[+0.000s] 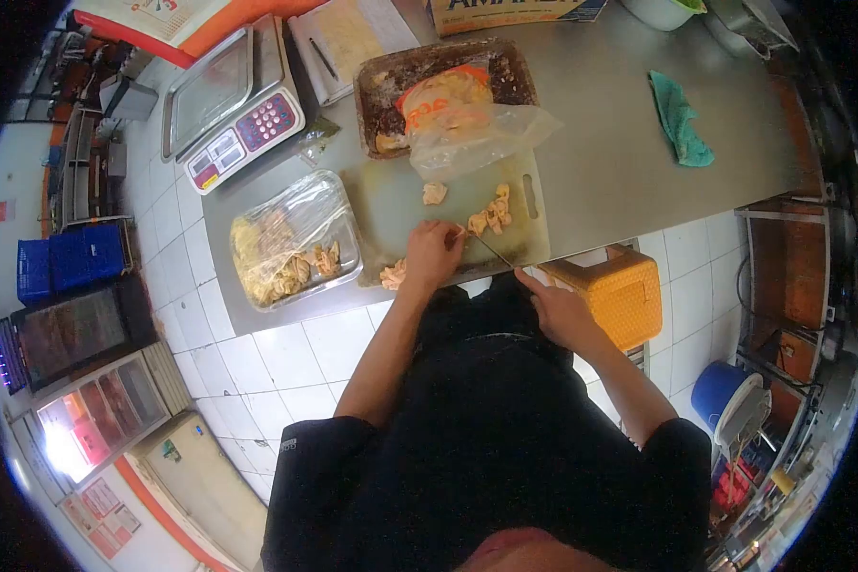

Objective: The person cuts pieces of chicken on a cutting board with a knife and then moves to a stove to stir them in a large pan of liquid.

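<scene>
My right hand grips a knife, its blade pointing left over the near edge of the cutting board. My left hand is closed with curled fingertips on a small piece of raw chicken, just beyond the knife tip. Most of that piece is hidden by the fingers. To the right of it lie several cut chicken pieces. One lump of chicken sits farther back on the board. Another small heap of chicken rests by the board's near left corner.
Left of the board stands a film-covered tray of food. Behind are a dark baking pan holding a plastic bag, a weighing scale and a notebook. A green cloth lies right; a yellow stool stands below the table.
</scene>
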The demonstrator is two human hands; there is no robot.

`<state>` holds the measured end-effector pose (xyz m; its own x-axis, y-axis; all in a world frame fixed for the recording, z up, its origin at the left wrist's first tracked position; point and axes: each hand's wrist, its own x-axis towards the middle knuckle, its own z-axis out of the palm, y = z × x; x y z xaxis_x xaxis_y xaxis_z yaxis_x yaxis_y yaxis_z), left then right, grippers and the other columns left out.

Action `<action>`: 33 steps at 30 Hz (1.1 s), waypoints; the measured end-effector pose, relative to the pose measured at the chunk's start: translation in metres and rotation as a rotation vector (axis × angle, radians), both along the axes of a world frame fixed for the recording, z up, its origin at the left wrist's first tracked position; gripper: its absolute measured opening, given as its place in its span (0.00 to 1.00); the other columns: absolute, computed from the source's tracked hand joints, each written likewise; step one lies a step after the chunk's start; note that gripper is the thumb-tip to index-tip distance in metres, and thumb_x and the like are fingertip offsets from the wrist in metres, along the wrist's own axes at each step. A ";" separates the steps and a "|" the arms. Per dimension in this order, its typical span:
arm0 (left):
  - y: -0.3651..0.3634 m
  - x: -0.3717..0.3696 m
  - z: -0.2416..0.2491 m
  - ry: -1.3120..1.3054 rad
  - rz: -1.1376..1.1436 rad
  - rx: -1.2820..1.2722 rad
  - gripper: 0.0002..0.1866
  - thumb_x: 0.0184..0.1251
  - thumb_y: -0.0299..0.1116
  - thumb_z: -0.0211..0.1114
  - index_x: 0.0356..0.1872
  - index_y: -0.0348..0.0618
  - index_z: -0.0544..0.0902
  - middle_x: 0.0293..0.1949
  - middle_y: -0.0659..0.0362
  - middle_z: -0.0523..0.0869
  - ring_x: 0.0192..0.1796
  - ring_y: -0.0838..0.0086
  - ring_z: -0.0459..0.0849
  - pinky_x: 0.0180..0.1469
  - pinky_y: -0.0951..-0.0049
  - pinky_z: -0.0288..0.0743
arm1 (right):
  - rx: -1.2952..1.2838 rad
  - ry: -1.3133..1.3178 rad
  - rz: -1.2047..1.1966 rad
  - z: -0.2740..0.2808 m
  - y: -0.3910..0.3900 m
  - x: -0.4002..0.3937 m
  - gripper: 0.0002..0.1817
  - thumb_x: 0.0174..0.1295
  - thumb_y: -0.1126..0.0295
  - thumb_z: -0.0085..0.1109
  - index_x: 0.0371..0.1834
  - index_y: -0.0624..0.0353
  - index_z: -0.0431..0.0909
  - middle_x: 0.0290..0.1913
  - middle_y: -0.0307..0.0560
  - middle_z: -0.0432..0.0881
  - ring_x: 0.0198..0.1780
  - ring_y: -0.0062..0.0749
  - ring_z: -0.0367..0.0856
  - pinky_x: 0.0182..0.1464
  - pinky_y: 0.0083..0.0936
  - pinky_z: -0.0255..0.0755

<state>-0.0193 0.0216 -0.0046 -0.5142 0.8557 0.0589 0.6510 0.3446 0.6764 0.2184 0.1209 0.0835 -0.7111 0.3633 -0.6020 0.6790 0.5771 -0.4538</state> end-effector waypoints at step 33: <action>0.063 -0.043 0.029 0.296 -0.091 0.033 0.22 0.47 0.27 0.68 0.49 0.45 0.82 0.49 0.43 0.84 0.54 0.50 0.82 0.57 0.56 0.74 | -0.244 0.559 -0.683 -0.002 0.039 0.034 0.26 0.71 0.73 0.51 0.73 0.53 0.64 0.65 0.60 0.74 0.66 0.45 0.73 0.66 0.33 0.66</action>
<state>-0.0627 0.0844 0.0242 -0.3920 0.8924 0.2236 0.8486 0.2570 0.4624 0.2524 0.1597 0.0812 -0.5993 0.7201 -0.3497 0.4820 -0.0243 -0.8758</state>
